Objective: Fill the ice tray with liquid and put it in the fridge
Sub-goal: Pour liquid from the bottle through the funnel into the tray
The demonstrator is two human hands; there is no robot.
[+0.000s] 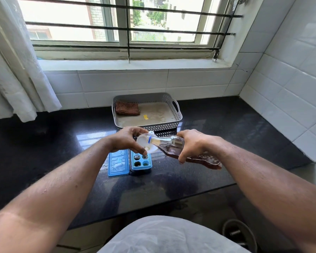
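From the head camera, the blue ice tray [141, 162] sits flat on the dark counter [226, 125], its far end hidden under the hands, so only four cells show. How full they are is hard to tell. Just left of the tray lies its blue lid [118, 164], off and flat. Directly above the tray the left hand [128, 140] grips a white funnel [146, 144], fingers curled round its rim and the spout aimed down at a far cell. Above and to the right of the tray the right hand [193, 144] is wrapped round the body of a clear bottle [181, 148], tipped so its neck rests in the funnel, with brown liquid pooled along its lower side. Behind the tray stands a grey basket [179, 114] with a checked cloth [127, 107] inside. The tray looks like light, stiff plastic, but once filled it will likely slosh at any tilt. It is probably best lidded first, then lifted by its two short ends and kept level. Wet edges may be slippery.
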